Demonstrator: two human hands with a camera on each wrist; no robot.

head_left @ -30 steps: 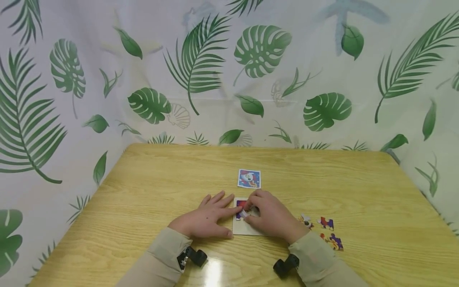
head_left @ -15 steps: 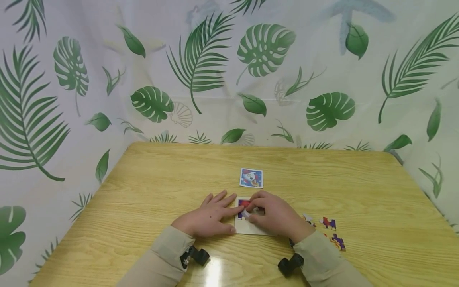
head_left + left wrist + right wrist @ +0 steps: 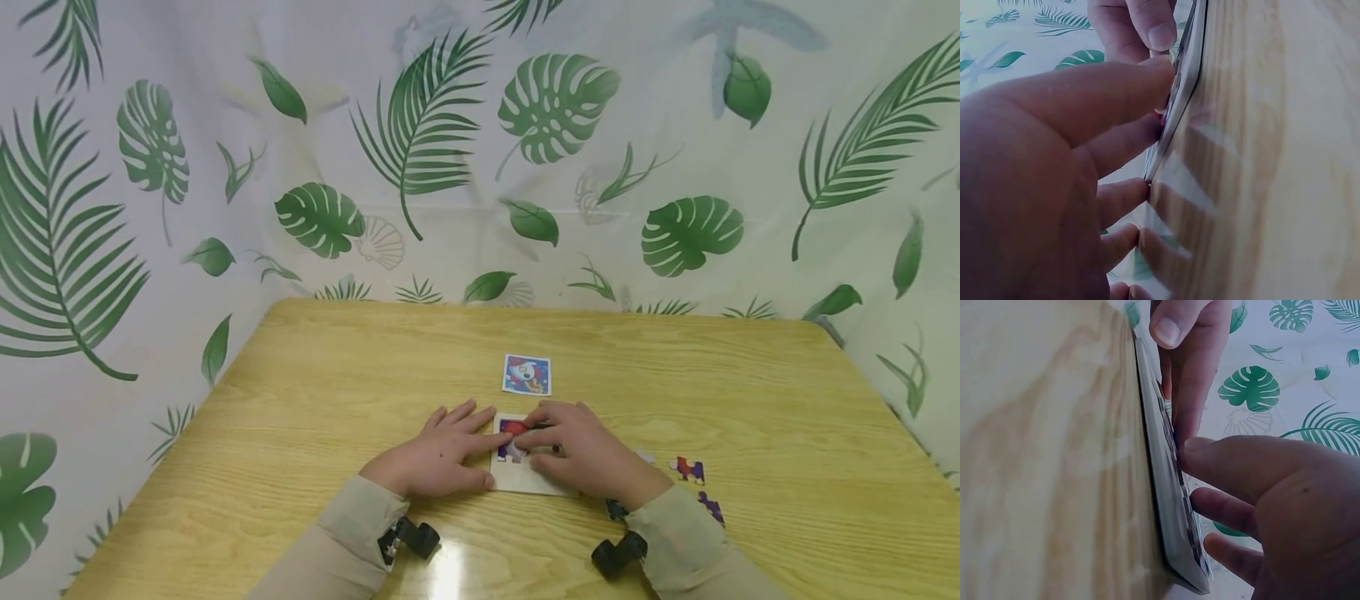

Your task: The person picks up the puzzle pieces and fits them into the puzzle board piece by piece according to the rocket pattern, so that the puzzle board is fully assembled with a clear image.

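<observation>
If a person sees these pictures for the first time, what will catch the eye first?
Probably the big green leaves printed on the pale backdrop behind the table. Next, the left hand and right hand, both touching the small puzzle board near the table's middle. Beyond the board lies a colourful card.

Shows, from the left wrist, the left hand (image 3: 1041, 150) large at the left, with spread fingers reaching to a thin pale board (image 3: 1186, 86) seen nearly edge-on along a wood-grain table (image 3: 1297, 150). Cuts off the right hand (image 3: 1132, 25) at the top, before a leaf-printed cloth (image 3: 1022, 44).
</observation>
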